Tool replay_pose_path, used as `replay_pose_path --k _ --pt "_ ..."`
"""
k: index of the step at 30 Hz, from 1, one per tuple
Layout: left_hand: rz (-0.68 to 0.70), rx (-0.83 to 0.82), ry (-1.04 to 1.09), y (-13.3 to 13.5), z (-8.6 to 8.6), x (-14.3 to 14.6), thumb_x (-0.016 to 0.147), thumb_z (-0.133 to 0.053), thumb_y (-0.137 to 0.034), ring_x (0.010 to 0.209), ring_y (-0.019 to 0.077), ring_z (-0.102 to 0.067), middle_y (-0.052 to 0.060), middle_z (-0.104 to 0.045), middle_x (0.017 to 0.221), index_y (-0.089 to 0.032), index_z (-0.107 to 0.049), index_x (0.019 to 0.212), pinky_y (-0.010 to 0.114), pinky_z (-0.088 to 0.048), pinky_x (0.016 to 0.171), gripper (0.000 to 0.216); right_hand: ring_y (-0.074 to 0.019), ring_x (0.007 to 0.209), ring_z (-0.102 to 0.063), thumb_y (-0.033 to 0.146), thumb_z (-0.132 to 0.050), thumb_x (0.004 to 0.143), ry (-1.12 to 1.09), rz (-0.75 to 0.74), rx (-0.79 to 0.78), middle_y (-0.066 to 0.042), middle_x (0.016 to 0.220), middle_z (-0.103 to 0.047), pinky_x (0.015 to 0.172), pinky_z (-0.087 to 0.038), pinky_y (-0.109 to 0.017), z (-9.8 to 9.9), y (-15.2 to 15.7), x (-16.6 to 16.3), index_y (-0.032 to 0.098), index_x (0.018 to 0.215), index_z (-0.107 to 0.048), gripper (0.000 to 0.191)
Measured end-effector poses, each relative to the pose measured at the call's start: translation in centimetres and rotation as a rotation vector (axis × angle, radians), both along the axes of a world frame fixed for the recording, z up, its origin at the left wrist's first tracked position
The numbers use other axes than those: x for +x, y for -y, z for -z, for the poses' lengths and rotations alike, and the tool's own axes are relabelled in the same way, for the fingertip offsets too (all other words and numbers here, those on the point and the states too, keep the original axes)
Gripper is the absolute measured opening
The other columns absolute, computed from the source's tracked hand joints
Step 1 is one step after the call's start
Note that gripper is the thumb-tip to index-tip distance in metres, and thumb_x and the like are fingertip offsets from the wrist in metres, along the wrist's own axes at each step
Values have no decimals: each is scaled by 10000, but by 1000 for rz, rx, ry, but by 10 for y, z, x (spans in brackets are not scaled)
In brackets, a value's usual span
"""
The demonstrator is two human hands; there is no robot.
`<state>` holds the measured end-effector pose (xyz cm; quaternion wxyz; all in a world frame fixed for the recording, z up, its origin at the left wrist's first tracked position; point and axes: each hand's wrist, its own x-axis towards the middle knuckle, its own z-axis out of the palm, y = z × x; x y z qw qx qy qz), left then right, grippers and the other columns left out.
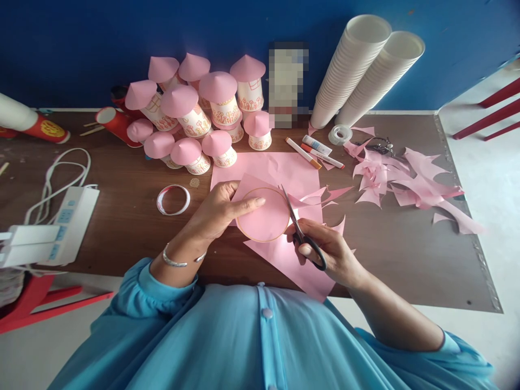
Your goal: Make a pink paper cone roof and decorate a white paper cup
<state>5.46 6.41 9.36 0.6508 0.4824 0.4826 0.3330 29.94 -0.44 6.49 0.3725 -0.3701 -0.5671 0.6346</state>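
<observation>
My left hand (227, 209) pinches a sheet of pink paper (266, 219) by its left side, thumb on top. A circle is drawn on that paper in a thin brownish line. In my right hand (331, 246) is a pair of scissors (299, 230) with black handles, my fingers through the loops. The blades point up and away from me and lie at the circle's right edge, where a cut strip of paper hangs off. Under the held piece, more pink paper (227, 165) lies on the table.
Paper cups with pink cone roofs (187, 111) stand at the back. Tall stacks of white cups (349, 65) lean on the blue wall. Pink scraps (382, 176), markers (303, 153) and clear tape (340, 134) lie to the right; a tape roll (173, 200) and power strip (71, 225) to the left.
</observation>
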Motion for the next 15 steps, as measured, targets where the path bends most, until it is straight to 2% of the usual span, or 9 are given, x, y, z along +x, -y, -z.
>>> replay_pose_path --k 7,12,15 --pt "38 91 -115 -5 -2 -4 806 -826 -360 821 172 -589 18 -693 866 -151 -752 951 285 -477 733 264 -76 558 -584 597 -657 969 -2 -15 -20 -21 884 -606 540 -553 -237 3 1 3 186 1101 -737 439" --pt "40 122 -171 -5 -2 -5 798 -825 -388 762 156 -554 3 -652 793 -150 -724 860 282 -439 684 265 -72 574 -591 552 -652 991 -22 -27 -17 -22 904 -608 567 -551 -238 6 2 5 203 1151 -743 395" --pt "42 128 -183 -6 -3 -6 793 -824 -385 724 141 -525 -9 -618 753 -152 -704 817 272 -407 645 263 -83 563 -586 548 -642 998 -19 -38 -8 -15 840 -610 560 -543 -249 7 1 5 186 1132 -745 399"
